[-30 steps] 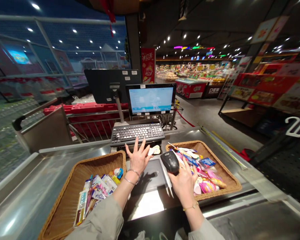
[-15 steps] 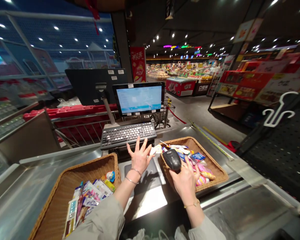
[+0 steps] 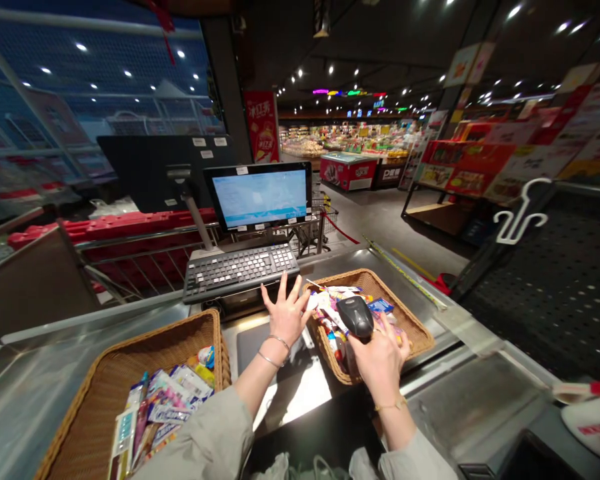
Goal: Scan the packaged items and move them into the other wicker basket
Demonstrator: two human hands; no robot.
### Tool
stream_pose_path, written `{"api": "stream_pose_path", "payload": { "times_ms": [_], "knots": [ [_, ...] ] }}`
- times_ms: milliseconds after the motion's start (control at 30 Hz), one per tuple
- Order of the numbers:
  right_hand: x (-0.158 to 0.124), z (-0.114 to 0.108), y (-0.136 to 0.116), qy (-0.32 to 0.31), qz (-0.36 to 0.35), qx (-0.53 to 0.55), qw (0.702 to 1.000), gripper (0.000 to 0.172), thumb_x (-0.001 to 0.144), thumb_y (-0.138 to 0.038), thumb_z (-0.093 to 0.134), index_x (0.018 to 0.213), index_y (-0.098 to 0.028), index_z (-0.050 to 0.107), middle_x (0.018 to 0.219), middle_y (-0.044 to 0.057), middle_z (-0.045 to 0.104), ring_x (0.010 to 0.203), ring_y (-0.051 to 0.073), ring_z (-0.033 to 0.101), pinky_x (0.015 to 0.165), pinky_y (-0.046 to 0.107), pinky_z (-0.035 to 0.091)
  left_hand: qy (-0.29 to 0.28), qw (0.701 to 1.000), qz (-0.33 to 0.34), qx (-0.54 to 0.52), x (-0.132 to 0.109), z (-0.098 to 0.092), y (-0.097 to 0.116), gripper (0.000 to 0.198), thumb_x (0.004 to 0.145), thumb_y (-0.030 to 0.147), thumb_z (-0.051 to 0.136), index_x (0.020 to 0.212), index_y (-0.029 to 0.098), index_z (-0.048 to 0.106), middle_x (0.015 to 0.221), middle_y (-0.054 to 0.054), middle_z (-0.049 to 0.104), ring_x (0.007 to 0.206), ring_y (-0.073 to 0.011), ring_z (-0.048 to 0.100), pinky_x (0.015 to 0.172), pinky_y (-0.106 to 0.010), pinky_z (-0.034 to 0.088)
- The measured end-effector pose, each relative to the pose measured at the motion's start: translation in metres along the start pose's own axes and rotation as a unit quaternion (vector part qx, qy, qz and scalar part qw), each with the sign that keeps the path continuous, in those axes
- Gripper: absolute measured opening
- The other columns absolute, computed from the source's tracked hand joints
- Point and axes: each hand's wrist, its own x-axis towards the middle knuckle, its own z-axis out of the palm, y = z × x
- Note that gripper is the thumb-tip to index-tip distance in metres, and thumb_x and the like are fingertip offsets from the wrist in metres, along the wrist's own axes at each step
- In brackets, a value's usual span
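My right hand grips a black handheld barcode scanner over the right wicker basket. Inside that basket lie colourful sweets and snack packets, partly hidden by the scanner and hand. My left hand is palm down with its fingers spread, between the keyboard and the right basket. Its thumb side is close to a pale packet at the basket's left rim; whether they touch I cannot tell. The left wicker basket holds several wrapped snacks, partly behind my left sleeve.
A lit monitor stands behind the keyboard, with a second dark screen seen from its back. The metal counter runs around the baskets. At right, a white hook hangs on a black perforated panel.
My right hand has carried the scanner slightly right relative to the right basket, uncovering packets at its left side. My left hand stays spread beside the basket. The view has turned slightly right.
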Motion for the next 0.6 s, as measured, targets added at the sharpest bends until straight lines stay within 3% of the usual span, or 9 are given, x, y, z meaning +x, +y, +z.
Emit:
{"api": "stream_pose_path", "payload": {
  "times_ms": [267,600],
  "knots": [
    [0.005,-0.002,0.024,0.027,0.023,-0.012,0.999,0.043,0.080,-0.049,0.050,0.101,-0.017,0.070,0.118,0.014,0.066,0.126,0.027,0.046,0.109,0.049,0.014,-0.026,0.999,0.020,-0.015,0.003,0.010,0.015,0.030,0.086,0.043,0.058,0.115,0.036,0.065,0.144,-0.001,0.049,0.145,-0.0347,0.020,0.107,-0.076,-0.004],
    [0.010,-0.003,0.048,0.027,0.061,-0.018,0.998,0.048,0.079,-0.057,0.047,0.092,-0.019,0.071,0.112,0.014,0.069,0.124,0.028,0.046,0.107,0.050,0.014,-0.061,0.996,0.055,-0.034,0.005,0.024,0.039,0.026,0.087,0.039,0.059,0.112,0.034,0.065,0.144,-0.002,0.049,0.145,-0.0343,0.020,0.107,-0.077,-0.004]
  ]
}}
